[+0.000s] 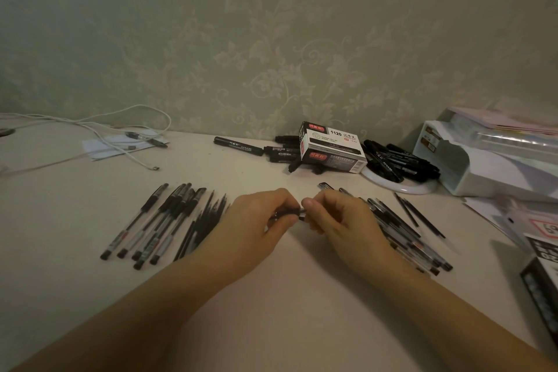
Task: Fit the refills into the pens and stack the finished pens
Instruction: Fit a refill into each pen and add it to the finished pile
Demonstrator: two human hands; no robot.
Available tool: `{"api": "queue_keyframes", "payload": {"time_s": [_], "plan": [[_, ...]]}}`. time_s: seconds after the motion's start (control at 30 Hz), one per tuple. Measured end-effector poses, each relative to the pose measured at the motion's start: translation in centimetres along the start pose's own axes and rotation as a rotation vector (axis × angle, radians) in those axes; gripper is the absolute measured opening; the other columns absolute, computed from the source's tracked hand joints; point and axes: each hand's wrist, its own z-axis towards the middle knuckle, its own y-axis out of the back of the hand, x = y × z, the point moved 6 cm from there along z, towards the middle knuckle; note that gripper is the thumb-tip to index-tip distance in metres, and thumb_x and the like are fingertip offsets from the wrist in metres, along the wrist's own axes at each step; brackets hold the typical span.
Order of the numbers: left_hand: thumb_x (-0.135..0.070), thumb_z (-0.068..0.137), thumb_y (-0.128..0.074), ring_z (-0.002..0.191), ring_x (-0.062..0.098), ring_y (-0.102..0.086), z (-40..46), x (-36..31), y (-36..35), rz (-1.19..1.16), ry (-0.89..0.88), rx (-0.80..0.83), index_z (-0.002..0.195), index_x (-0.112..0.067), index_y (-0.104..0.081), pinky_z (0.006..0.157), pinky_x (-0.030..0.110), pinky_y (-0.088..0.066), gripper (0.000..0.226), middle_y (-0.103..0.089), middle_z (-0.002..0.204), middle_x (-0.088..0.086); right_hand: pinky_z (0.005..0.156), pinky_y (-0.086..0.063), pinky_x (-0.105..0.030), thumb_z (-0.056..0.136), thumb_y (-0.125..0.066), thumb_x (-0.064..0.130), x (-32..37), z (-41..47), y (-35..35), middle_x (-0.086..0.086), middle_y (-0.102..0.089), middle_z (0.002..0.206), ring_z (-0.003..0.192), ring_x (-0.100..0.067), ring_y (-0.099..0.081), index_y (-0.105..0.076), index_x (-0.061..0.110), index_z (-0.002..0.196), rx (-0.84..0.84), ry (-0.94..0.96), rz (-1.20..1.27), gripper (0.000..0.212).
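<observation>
My left hand [259, 220] and my right hand [338, 214] meet at the middle of the table, both pinched on one dark pen [291, 212] held level between them; most of it is hidden by my fingers. To the left lies a row of several capped pens [151, 223]. A bunch of thin black refills [205, 220] lies just beside my left hand. A heap of clear pen barrels [404, 229] lies under and right of my right hand, and two loose refills [419, 214] lie beyond it.
A marker box [332, 148] stands at the back with black markers [398, 160] around it, some on a white plate [401, 187]. White cables [120, 136] and paper lie back left. A white tray stack [483, 160] and another box [543, 269] crowd the right edge.
</observation>
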Motion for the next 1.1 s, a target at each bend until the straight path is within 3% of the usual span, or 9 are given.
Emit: {"api": "queue_keyframes", "payload": {"time_s": [0.13,0.23,0.3,0.5,0.63,0.7,0.87,1.0,1.1], "plan": [[-0.024,0.092,-0.061,0.088,0.003,-0.062,0.0,-0.1,-0.2,0.015,-0.018,0.012,0.103,-0.02,-0.066,0.079,0.018,-0.049,0.013,-0.068,0.094,-0.011,0.058,-0.043,-0.016,0.096,-0.042,0.051,0.3,-0.1,-0.1,0.005,-0.063,0.064,0.059,-0.002,-0.055,-0.064,0.018,0.07,-0.016,0.039,-0.112,0.047],[-0.022,0.092,-0.062,0.087,0.001,-0.061,0.0,0.2,0.1,0.001,-0.011,-0.012,0.102,-0.02,-0.067,0.076,0.012,-0.047,0.012,-0.069,0.093,-0.011,0.062,-0.043,-0.012,0.096,-0.055,0.042,0.1,0.1,0.2,0.013,-0.066,0.084,0.07,-0.003,-0.057,-0.067,0.027,0.09,-0.005,0.034,-0.084,0.019],[-0.022,0.091,-0.062,0.088,-0.003,-0.06,0.0,0.3,0.2,-0.008,-0.003,-0.011,0.102,-0.02,-0.067,0.076,0.005,-0.044,0.012,-0.069,0.093,-0.012,0.062,-0.045,-0.014,0.095,-0.061,0.034,-0.1,0.1,0.0,0.015,-0.065,0.087,0.07,-0.003,-0.057,-0.065,0.031,0.091,0.039,0.037,-0.096,0.007],[-0.024,0.093,-0.061,0.087,-0.002,-0.059,0.0,0.1,-0.3,0.017,-0.028,0.02,0.103,-0.023,-0.065,0.073,0.005,-0.04,0.012,-0.066,0.093,-0.015,0.06,-0.044,-0.019,0.094,-0.044,0.052,0.2,-0.1,-0.2,0.004,-0.063,0.067,0.059,-0.002,-0.054,-0.063,0.024,0.072,0.052,0.044,-0.118,0.041],[-0.023,0.093,-0.06,0.089,-0.003,-0.06,0.0,0.4,-0.2,-0.012,-0.005,0.019,0.103,-0.022,-0.065,0.077,0.007,-0.045,0.011,-0.066,0.094,-0.015,0.062,-0.045,-0.014,0.093,-0.056,0.046,0.4,0.0,-0.2,0.016,-0.066,0.088,0.067,-0.001,-0.055,-0.065,0.031,0.095,0.069,0.061,-0.123,0.018],[-0.024,0.093,-0.06,0.089,-0.005,-0.059,0.0,0.5,-0.1,-0.01,0.007,0.019,0.104,-0.023,-0.065,0.077,0.005,-0.043,0.012,-0.066,0.093,-0.016,0.06,-0.043,-0.012,0.095,-0.06,0.034,0.3,-0.1,-0.3,0.022,-0.063,0.083,0.064,-0.001,-0.054,-0.065,0.03,0.092,0.084,0.073,-0.139,0.007],[-0.026,0.094,-0.059,0.091,-0.001,-0.061,0.0,0.4,-0.4,-0.012,0.014,0.034,0.107,-0.024,-0.064,0.076,0.011,-0.046,0.014,-0.068,0.097,-0.013,0.058,-0.041,-0.018,0.099,-0.053,0.036,0.0,-0.1,-0.3,0.014,-0.058,0.064,0.058,-0.001,-0.049,-0.061,0.025,0.076,0.084,0.057,-0.133,0.027],[-0.024,0.092,-0.061,0.089,-0.007,-0.06,-0.1,0.4,-0.2,-0.051,0.023,0.021,0.104,-0.022,-0.066,0.074,0.003,-0.041,0.013,-0.067,0.091,-0.017,0.059,-0.044,-0.017,0.099,-0.052,0.034,0.4,-0.2,-0.4,0.011,-0.063,0.075,0.062,-0.003,-0.052,-0.064,0.024,0.087,0.099,0.07,-0.124,0.02],[-0.021,0.09,-0.064,0.084,-0.009,-0.059,0.0,-0.1,0.3,-0.057,0.001,-0.017,0.098,-0.022,-0.07,0.071,0.0,-0.038,0.01,-0.064,0.081,-0.021,0.06,-0.042,-0.023,0.1,-0.051,0.029,0.9,-0.1,-0.1,0.006,-0.059,0.07,0.064,-0.01,-0.053,-0.062,0.024,0.079,0.076,0.113,-0.126,0.024]]}}
